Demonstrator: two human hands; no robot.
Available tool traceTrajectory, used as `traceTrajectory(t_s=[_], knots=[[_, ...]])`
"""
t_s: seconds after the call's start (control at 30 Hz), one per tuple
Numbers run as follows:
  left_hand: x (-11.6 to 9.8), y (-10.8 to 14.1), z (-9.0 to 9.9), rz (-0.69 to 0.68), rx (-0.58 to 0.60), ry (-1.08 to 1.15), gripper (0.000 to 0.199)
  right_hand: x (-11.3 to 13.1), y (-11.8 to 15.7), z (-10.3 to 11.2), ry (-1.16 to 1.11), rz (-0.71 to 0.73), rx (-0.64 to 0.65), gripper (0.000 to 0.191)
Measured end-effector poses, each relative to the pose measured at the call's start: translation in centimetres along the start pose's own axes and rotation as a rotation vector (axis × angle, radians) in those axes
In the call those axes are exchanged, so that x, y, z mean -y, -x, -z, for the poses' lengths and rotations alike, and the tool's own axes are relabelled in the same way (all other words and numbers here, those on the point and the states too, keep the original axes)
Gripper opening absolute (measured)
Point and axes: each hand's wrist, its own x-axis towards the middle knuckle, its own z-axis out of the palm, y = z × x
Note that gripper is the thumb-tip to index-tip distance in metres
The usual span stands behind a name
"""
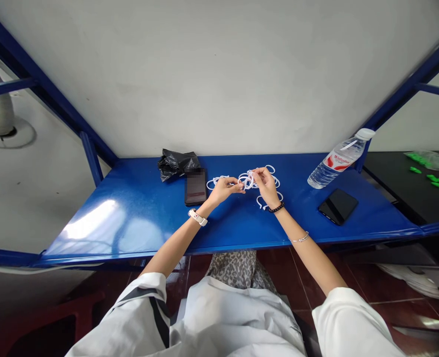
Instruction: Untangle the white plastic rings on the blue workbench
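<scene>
Several white cord loops lie on the blue table (pixel 167 223) in front of me, some partly under my hands. My left hand (pixel 225 190) is closed in a pinch at the left side of a white cord loop (pixel 246 180) held just above the table. From the other side, my right hand (pixel 266 184) grips the same cord with thumb and fingers. Fine detail of the cord between the fingertips is too small to make out. Another loose loop (pixel 259 202) rests beside my right wrist, and more cord (pixel 214 181) lies behind my left hand.
A crumpled black plastic bag (pixel 178 163) and a phone (pixel 196 188) lie left of my hands. To the right, a water bottle (pixel 340 158) stands behind a black phone (pixel 338 207). Bright green pieces (pixel 437 181) lie on a neighbouring black table. Blue frame bars flank the wall.
</scene>
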Motion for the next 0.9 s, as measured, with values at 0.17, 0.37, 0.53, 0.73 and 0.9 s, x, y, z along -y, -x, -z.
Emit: traceTrajectory(t_s=[0.17,0.37,0.53,0.73,0.9], knots=[[0.0,0.1,-0.1,0.045,-0.063,0.11,0.048,0.3,0.1,-0.1,-0.034,0.013,0.008,0.044],[-0.1,0.1,0.0,0.059,-0.15,0.186,0.05,0.9,0.3,-0.2,-0.003,0.05,0.056,0.043],[-0.8,0.4,0.1,0.036,-0.183,0.148,0.05,0.9,0.3,-0.2,0.081,0.084,0.039,0.036],[-1.2,0.5,0.5,0.008,-0.194,0.031,0.046,0.5,0.1,0.1,0.311,0.162,-0.014,0.022],[-1.2,0.5,0.5,0.005,-0.183,0.031,0.044,0.1,-0.1,0.4,0.531,0.185,-0.01,0.017]])
